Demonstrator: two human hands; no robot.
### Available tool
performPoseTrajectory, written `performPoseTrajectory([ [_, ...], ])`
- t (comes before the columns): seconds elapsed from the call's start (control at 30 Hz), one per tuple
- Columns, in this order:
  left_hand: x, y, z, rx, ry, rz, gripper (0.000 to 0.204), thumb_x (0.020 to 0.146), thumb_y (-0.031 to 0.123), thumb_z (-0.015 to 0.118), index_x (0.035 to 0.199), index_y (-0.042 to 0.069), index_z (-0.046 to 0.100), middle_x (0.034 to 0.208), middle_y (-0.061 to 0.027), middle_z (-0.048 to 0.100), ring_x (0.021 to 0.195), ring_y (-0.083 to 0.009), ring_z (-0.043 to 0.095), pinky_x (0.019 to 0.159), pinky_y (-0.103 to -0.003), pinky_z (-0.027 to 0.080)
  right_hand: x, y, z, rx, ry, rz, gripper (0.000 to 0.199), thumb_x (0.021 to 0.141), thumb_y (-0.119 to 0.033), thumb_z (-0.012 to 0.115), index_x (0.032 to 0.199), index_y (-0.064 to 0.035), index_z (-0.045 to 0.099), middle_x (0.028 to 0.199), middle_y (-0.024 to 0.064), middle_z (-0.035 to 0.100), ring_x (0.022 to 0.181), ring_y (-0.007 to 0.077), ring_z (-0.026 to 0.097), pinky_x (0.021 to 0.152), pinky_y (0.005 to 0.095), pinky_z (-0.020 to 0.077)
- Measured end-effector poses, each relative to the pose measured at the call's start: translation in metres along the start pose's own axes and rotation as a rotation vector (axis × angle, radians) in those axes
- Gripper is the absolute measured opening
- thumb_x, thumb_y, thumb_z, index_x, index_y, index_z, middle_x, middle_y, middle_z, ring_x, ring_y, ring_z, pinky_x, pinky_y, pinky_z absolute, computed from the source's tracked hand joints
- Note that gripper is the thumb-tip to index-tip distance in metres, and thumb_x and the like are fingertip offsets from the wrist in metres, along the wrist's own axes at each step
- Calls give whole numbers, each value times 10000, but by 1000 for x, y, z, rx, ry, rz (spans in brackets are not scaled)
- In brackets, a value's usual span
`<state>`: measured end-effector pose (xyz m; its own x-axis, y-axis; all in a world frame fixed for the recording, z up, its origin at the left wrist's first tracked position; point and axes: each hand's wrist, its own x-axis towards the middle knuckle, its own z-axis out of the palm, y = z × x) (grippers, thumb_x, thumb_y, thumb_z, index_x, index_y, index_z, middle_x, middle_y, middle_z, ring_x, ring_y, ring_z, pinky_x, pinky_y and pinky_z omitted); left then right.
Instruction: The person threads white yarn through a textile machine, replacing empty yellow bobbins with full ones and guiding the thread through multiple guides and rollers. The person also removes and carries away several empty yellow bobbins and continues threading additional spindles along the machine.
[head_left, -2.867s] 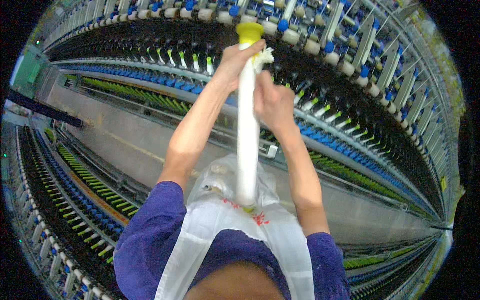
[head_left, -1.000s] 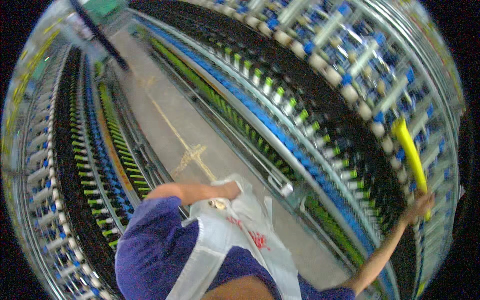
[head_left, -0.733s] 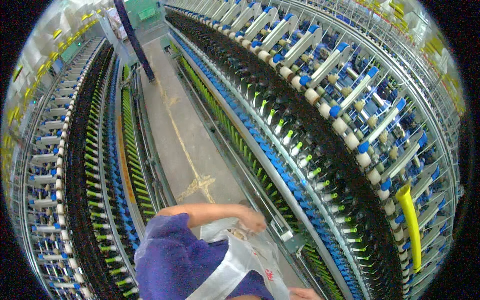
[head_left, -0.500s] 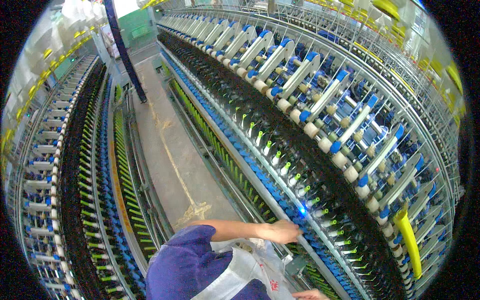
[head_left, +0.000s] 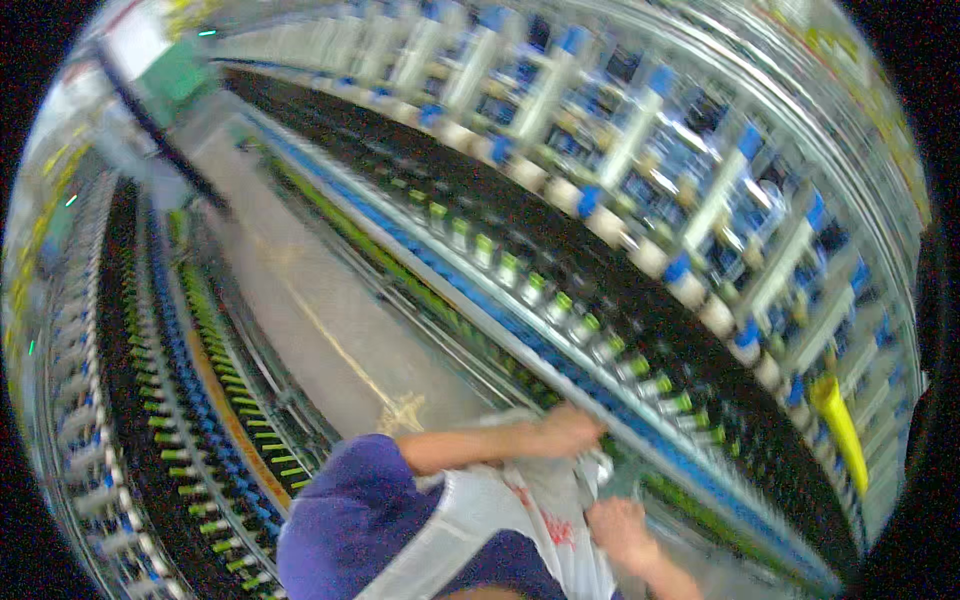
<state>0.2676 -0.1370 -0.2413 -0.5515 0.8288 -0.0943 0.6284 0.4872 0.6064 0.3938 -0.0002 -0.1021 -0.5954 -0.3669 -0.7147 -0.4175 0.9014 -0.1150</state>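
Aisle (head_left: pixel 350 290) borders rail (head_left: pixel 460 348); left grip (head_left: pixel 572 431), right grip (head_left: pixel 620 532) near apron (head_left: pixel 545 490); can't tell whether closed

Grey floor (head_left: pixel 395 345) with yellow line (head_left: pixel 332 335)

Room over the aisle floor (head_left: pixel 350 310); beyond the left hand (head_left: pixel 572 430), a long rail (head_left: pixel 655 450), then green-topped bobbins (head_left: pixel 508 270).

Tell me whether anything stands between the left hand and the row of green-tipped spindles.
Yes: seen from above, the long blue strip runs between the left hand and the green-tipped spindles. The yellow tube lies off to the right, out of that path. Blur hides finer detail.
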Motion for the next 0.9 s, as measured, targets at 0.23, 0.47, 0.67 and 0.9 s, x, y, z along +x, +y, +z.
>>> performPoseTrajectory([
  [0.23, -18, -20, 5, -123, 89, -106, 304, 851, 279, 549, 1027, 35, 590, 947, -165, 637, 894, -348, 612, 773, -483, 477, -10, 33, -36, 423, 138, -161, 250, 829, -264, 568, 969, -90, 681, 710, 159, 651, 619, 345, 629, 578, 430, 505],
  [0.47, -18, -36, 26, -54, 20, -218, 273, 877, 303, 520, 967, 58, 603, 919, -170, 630, 822, -361, 611, 696, -477, 492, 156, 117, 82, 1635, 290, 130, 244, 908, -243, 561, 895, -22, 663, 605, 22, 579, 489, 72, 475, 456, 233, 370],
  [0.67, -5, -17, 31, -56, -41, -282, 274, 894, 334, 509, 1036, 118, 598, 915, -144, 638, 821, -353, 613, 706, -507, 487, 370, 130, 262, 1401, 780, 218, 237, 884, -169, 540, 1080, -39, 572, 829, 60, 611, 685, 143, 550, 618, 264, 429],
  [0.9, 2, -17, 32, -145, 55, -187, 222, 889, 260, 529, 1034, 102, 588, 831, -160, 643, 722, -377, 618, 649, -458, 513, 478, 146, 306, 871, 879, 413, 214, 859, -142, 552, 1047, -47, 585, 833, 91, 612, 727, 193, 569, 680, 321, 469],
])
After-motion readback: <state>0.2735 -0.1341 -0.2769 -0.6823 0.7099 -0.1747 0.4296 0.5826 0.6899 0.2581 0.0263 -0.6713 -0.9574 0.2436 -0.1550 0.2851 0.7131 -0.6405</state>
